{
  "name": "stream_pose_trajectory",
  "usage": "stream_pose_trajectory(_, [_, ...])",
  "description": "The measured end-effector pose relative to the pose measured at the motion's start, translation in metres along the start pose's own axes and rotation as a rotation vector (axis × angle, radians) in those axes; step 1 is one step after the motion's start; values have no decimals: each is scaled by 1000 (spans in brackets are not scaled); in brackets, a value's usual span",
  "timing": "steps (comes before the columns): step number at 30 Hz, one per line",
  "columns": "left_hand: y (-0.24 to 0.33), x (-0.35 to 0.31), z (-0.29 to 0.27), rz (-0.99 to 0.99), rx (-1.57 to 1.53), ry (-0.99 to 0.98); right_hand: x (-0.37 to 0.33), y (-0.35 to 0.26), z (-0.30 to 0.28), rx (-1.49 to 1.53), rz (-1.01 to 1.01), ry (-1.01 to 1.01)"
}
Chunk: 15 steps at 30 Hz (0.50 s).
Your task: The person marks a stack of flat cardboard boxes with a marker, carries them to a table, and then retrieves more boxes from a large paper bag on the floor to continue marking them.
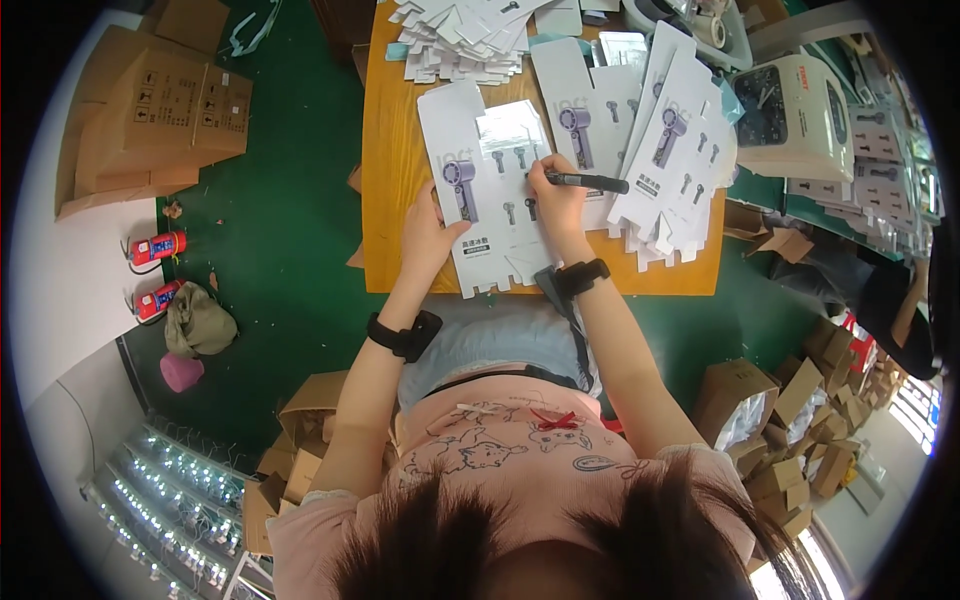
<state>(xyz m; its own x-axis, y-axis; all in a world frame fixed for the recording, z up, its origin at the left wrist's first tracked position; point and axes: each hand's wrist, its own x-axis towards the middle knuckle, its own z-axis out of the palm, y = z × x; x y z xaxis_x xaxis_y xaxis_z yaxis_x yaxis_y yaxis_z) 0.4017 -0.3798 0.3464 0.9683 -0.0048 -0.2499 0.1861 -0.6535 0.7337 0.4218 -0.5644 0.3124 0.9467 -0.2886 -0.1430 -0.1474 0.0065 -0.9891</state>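
A flat, unfolded white box (440,115) printed with a purple handheld fan lies in front of me on the wooden table. My left hand (430,225) rests along its left edge, fingers stretched and partly tucked by the rim, thumb on the print. In my right hand (558,200) is a black marker pen (600,182), its tip end over the box's right side and its back end pointing right. Right of it lie more flat printed boxes (665,150), overlapping in a loose pile.
A heap of white cardboard blanks (460,40) covers the table's far side. At the far right stand a beige clock machine (800,110) and a bin holding tape rolls (708,30). Cartons (165,110) and fire extinguishers (158,248) are at left; open boxes (740,400) at lower right.
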Motion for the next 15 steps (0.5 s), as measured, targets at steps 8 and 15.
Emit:
stream_pose_trajectory(8, [-12, 3, 6, 4, 49, 14, -48, 2, -32, -125, -139, -138])
stream_pose_trajectory(15, [-17, 4, 7, 17, 46, 22, -58, 6, -31, -337, -221, -332])
